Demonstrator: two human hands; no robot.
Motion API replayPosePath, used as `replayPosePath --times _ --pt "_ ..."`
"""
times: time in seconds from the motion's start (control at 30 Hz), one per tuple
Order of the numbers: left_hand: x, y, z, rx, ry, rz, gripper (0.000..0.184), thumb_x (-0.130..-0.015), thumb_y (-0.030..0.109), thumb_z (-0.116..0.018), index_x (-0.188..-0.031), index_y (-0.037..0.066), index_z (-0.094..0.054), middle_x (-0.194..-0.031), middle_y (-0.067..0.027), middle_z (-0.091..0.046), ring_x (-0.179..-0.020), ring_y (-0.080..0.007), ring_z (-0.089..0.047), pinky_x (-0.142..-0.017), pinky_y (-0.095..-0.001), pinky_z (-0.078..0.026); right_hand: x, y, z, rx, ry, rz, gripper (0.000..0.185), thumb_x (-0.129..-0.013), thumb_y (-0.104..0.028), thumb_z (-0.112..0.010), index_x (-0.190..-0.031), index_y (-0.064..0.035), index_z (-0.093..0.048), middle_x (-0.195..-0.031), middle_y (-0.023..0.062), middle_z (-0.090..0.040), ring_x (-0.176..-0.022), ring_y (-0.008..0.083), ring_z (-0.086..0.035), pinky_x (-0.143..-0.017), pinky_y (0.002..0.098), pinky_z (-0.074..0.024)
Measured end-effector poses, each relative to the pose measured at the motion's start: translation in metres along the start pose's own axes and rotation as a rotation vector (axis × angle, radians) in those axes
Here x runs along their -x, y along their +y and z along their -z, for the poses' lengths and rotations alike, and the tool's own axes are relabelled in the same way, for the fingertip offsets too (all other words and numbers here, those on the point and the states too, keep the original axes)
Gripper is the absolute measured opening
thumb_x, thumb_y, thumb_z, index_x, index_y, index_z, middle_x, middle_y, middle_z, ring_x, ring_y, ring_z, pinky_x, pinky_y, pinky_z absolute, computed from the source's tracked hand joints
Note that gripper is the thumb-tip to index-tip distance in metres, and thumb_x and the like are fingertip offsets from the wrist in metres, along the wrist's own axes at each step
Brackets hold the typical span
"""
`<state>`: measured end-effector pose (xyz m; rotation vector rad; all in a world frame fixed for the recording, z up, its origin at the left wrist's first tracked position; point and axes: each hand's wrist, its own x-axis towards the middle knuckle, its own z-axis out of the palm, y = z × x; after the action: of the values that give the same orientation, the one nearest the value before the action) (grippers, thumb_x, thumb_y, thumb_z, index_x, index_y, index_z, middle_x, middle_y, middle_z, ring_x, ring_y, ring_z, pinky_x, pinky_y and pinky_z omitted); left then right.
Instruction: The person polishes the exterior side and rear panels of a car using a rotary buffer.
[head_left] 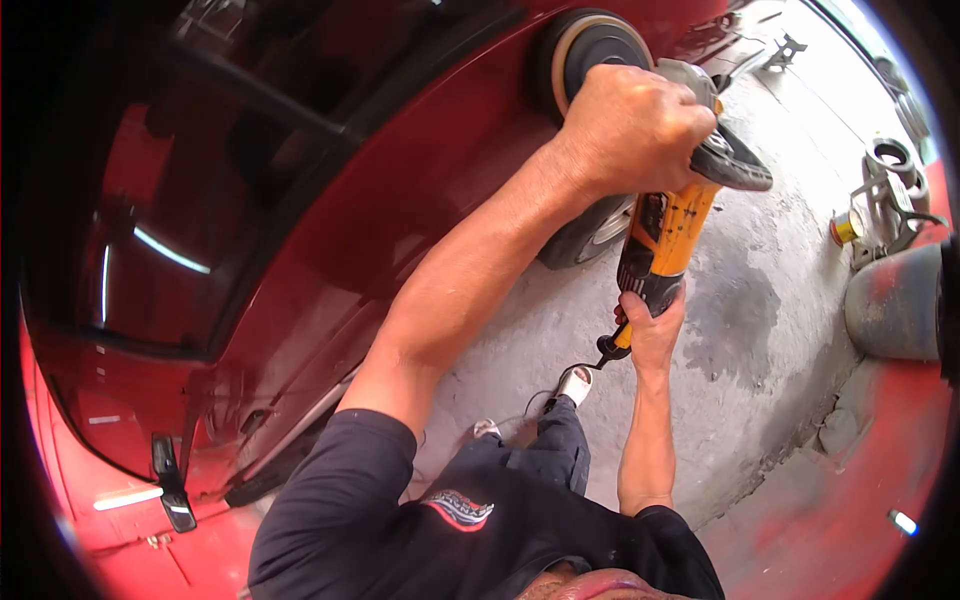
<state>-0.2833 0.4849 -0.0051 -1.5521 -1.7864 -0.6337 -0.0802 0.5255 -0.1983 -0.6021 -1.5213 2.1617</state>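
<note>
A yellow-and-black polisher [678, 228] is held in both of my hands. My left hand [635, 125] is closed over its front end, by the grey head and the black loop-shaped handle [735, 162]. Lower down, my right hand [655, 325] wraps around the rear body near the power cord [610, 350]. The round pad [598, 55] with its dark backing is up against the red car's body panel [480, 110]; exact contact is hard to see. My left palm and most of its fingertips are hidden.
A car wheel [590, 235] sits below the panel, and a side mirror [172, 482] is at lower left. Grey concrete floor [740, 300] lies underfoot. To the right stand a drum [893, 303], a small can [846, 227] and a tire [889, 154].
</note>
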Motion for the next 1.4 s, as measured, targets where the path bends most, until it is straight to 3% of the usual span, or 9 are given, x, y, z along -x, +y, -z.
replayPosePath --times 0.13,0.17,0.27,0.5,0.6,0.7,0.93,1.13,1.4 --pt "0.050 0.016 0.045 -0.006 0.047 -0.001 0.029 -0.049 0.017 -0.082 -0.065 0.015 -0.058 -0.063 -0.0010 -0.057 -0.059 -0.0241 -0.064 -0.054 -0.0369 -0.050 0.049 0.026 -0.016 0.041 -0.050 0.000 0.062 -0.078 -0.019 -0.088 -0.126 -0.0002 -0.052 -0.098 0.0064 -0.066 -0.076 0.0133 -0.063 -0.071 0.0268 -0.0541" --pt "0.065 0.021 0.062 0.002 0.046 -0.001 0.030 -0.049 0.017 -0.082 -0.065 0.015 -0.058 -0.062 -0.0005 -0.056 -0.058 -0.0236 -0.063 -0.053 -0.0364 -0.049 0.062 0.046 -0.018 0.077 -0.046 0.053 0.068 -0.076 -0.019 -0.089 -0.130 0.0011 -0.052 -0.108 0.0075 -0.067 -0.093 0.0152 -0.063 -0.087 0.0293 -0.0526" --pt "0.107 0.036 0.109 -0.014 0.031 -0.005 0.029 -0.050 0.016 -0.082 -0.067 0.017 -0.058 -0.061 0.0009 -0.052 -0.055 -0.0202 -0.059 -0.051 -0.0337 -0.046 0.110 0.059 -0.043 0.050 -0.080 -0.020 0.075 -0.075 -0.018 -0.091 -0.134 0.0016 -0.050 -0.116 0.0081 -0.066 -0.104 0.0165 -0.062 -0.096 0.0318 -0.0501" --pt "0.203 0.074 0.223 -0.046 0.043 0.004 0.036 -0.069 0.003 -0.078 -0.059 0.009 -0.044 -0.058 -0.0028 -0.039 -0.047 -0.0207 -0.043 -0.045 -0.0332 -0.036 0.219 0.102 -0.103 0.098 -0.136 -0.007 0.093 -0.069 -0.021 -0.096 -0.141 0.0035 -0.043 -0.123 0.0120 -0.067 -0.111 0.0195 -0.065 -0.099 0.0358 -0.0521" --pt "0.256 0.094 0.279 -0.106 -0.033 0.038 0.024 -0.062 0.014 -0.082 -0.076 0.007 -0.064 -0.061 -0.0002 -0.044 -0.050 -0.0183 -0.048 -0.048 -0.0316 -0.039 0.269 0.123 -0.126 0.170 -0.208 -0.004 0.095 -0.067 -0.021 -0.097 -0.141 0.0042 -0.042 -0.123 0.0134 -0.067 -0.112 0.0206 -0.066 -0.099 0.0365 -0.0527" --pt "0.308 0.120 0.327 -0.149 -0.036 0.106 0.035 -0.073 -0.001 -0.079 -0.063 0.009 -0.048 -0.058 -0.0002 -0.037 -0.049 -0.0184 -0.040 -0.047 -0.0324 -0.036 0.323 0.141 -0.149 0.190 -0.296 -0.079 0.098 -0.065 -0.021 -0.098 -0.141 0.0032 -0.042 -0.125 0.0152 -0.068 -0.114 0.0220 -0.067 -0.100 0.0372 -0.0527" --pt "0.387 0.188 0.432 -0.256 -0.187 0.312 0.031 -0.080 -0.007 -0.071 -0.064 0.005 -0.047 -0.060 -0.0057 -0.047 -0.052 -0.0245 -0.052 -0.052 -0.0374 -0.049 0.406 0.192 -0.186 0.200 -0.550 -0.032 0.114 -0.067 -0.023 -0.099 -0.157 0.0006 -0.033 -0.136 0.0197 -0.065 -0.126 0.0275 -0.065 -0.108 0.0392 -0.0501" --pt "0.389 0.200 0.448 -0.336 -0.200 0.336 0.030 -0.078 -0.008 -0.071 -0.065 0.005 -0.047 -0.061 -0.0063 -0.046 -0.053 -0.0246 -0.051 -0.052 -0.0373 -0.048 0.418 0.189 -0.196 0.192 -0.604 -0.011 0.119 -0.066 -0.028 -0.100 -0.159 -0.0010 -0.031 -0.137 0.0228 -0.065 -0.127 0.0310 -0.066 -0.108 0.0396 -0.0511" --pt "0.326 0.152 0.380 -0.267 -0.112 0.180 0.033 -0.075 -0.008 -0.071 -0.059 0.006 -0.046 -0.058 -0.0054 -0.043 -0.049 -0.0224 -0.048 -0.047 -0.0333 -0.041 0.355 0.152 -0.168 0.126 -0.419 -0.079 0.108 -0.067 -0.021 -0.098 -0.151 0.0050 -0.035 -0.130 0.0202 -0.068 -0.120 0.0236 -0.067 -0.105 0.0384 -0.0517"
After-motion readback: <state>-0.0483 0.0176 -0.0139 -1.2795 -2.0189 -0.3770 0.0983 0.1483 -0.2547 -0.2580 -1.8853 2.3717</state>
